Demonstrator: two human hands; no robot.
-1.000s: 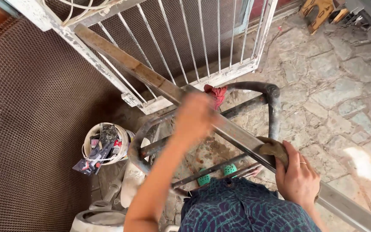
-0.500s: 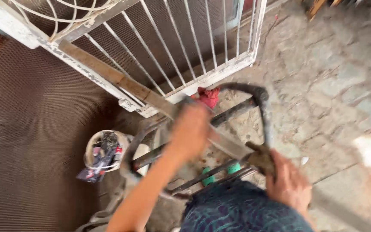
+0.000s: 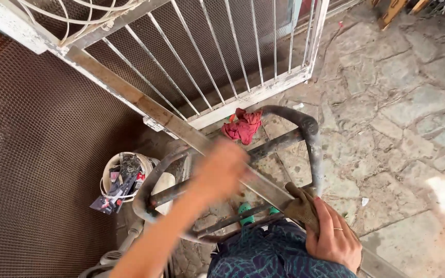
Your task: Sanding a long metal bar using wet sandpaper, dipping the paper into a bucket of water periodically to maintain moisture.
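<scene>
Long flat metal bar [image 3: 181, 128], rusty-brown and pale, runs diagonally from upper left to lower right, lying across a dark bent-tube metal stand [image 3: 310, 139]. Left hand [image 3: 222, 172] sits on the bar near its middle; heavily motion-blurred, so I cannot tell whether its grip is closed around the bar or only pressed flat on it. Right hand [image 3: 333, 239], ring on one finger, is closed on a worn brown cloth pad [image 3: 298, 206] wrapped against the bar's lower end, just beside the stand's right leg.

Crumpled red rag [image 3: 243, 125] lies on the stand's top tube, near the bar. White-painted metal window grille [image 3: 253, 92] rests on the stone-paved floor [image 3: 403, 103] behind. White bucket of small tools [image 3: 122, 180] stands left of the stand, beside brown wire mesh [image 3: 37, 170]. Blue patterned garment shows at bottom edge.
</scene>
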